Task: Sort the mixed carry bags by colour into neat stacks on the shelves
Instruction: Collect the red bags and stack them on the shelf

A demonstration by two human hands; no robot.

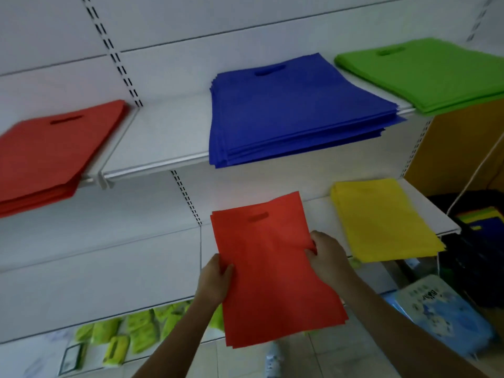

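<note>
Upper shelf point(163, 162), left to right: red stack point(51, 151), blue stack point(294, 113), green stack point(425, 75). Lower right: yellow stack point(381, 216). Near centre, off the shelves: red bags point(267, 279), left edge pinched by left hand point(215, 279), right edge by right hand point(327, 255).

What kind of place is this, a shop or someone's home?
Most likely a shop or its stockroom. White slotted retail shelves hold same-coloured stacks of carry bags: blue stack, green stack, yellow stack. Small packaged goods lie on the lowest shelf.
</note>
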